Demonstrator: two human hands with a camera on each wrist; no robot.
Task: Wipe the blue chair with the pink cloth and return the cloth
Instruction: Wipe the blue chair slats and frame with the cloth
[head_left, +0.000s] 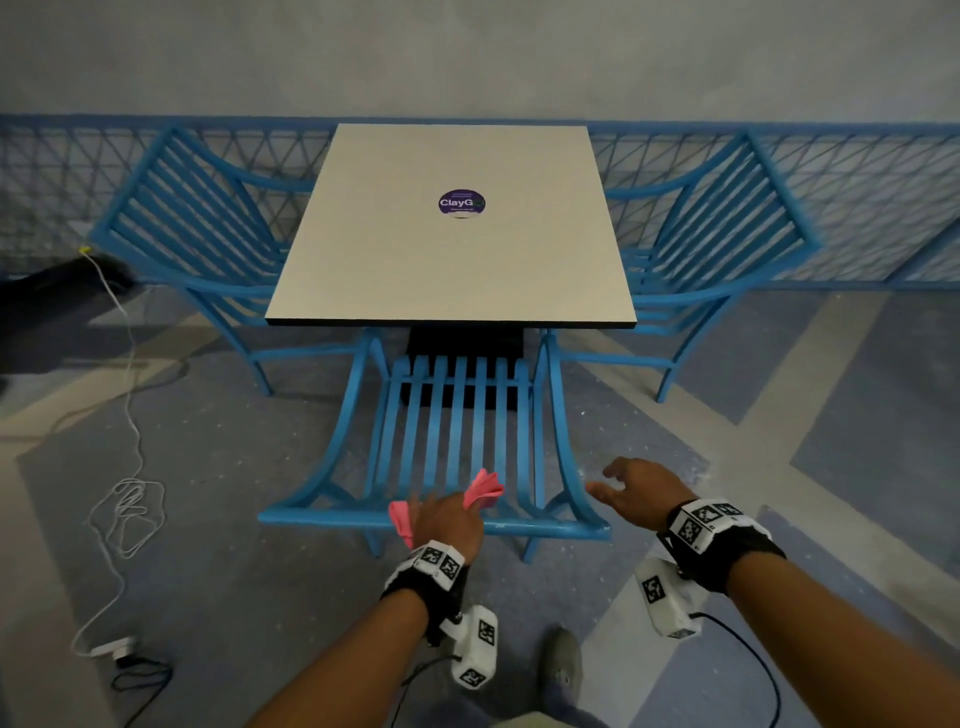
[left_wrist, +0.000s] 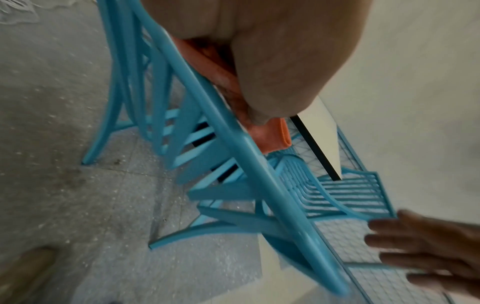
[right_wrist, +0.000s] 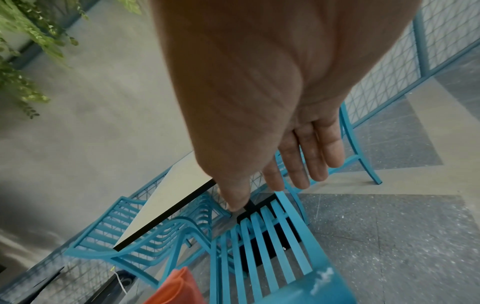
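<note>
The chair (head_left: 457, 431) stands before the table (head_left: 452, 234) — two others flank it, left and right.

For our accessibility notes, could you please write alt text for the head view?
A left hand presses a pink cloth on the top rail of a blue slatted metal chair at a white square table; the right hand hovers open.

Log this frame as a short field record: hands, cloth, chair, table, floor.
left hand: grips the pink cloth against the top rail of the blue chair
right hand: fingers spread, holds nothing, hovers by the chair's right corner; contact cannot be told
blue chair: nearest of three, seat tucked under the table
table: white top, round purple sticker at centre
floor: white cable at left
</note>
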